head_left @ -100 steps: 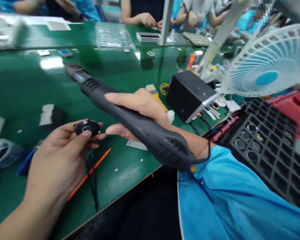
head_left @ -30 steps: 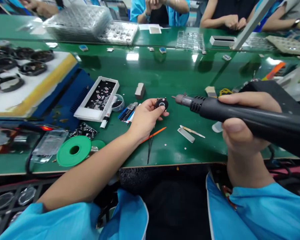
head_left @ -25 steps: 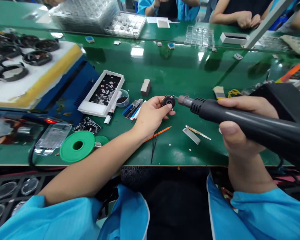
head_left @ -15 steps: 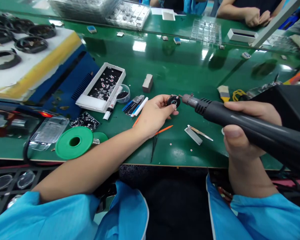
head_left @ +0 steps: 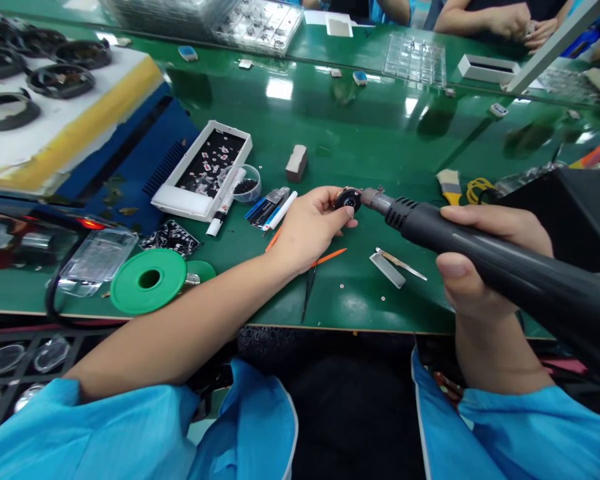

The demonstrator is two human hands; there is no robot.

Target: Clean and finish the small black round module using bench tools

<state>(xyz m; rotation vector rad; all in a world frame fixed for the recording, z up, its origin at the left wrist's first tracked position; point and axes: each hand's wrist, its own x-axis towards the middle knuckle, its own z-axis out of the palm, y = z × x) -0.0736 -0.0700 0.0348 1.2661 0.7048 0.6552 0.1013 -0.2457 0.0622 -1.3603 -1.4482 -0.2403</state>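
Note:
My left hand (head_left: 313, 223) is closed on a small round black part (head_left: 349, 199), pinched between thumb and fingers above the green bench. It looks like a watch module, with a shiny dark centre. My right hand (head_left: 490, 257) wraps round the thick black handle of a hot air gun (head_left: 460, 237). Its metal nozzle points left and is right at the edge of the round part; whether they touch I cannot tell. Below my left wrist lie tweezers (head_left: 309, 290) and an orange pointed stick (head_left: 330, 257). A knife-like blade (head_left: 403, 264) rests to the right beside a grey strip (head_left: 387, 269).
A white tray of small parts (head_left: 245, 143), a marker (head_left: 225, 210) and a small cup (head_left: 253, 188) stand to the left. Nearer is a green spool (head_left: 125, 283). A brush (head_left: 449, 187) and black box (head_left: 570, 213) stand right. Another person's hands (head_left: 515, 23) are across the bench.
The hot air gun in my right hand has shifted slightly left, its nozzle now closer to the round part. My left hand has stayed nearly still, the part tilted a little.

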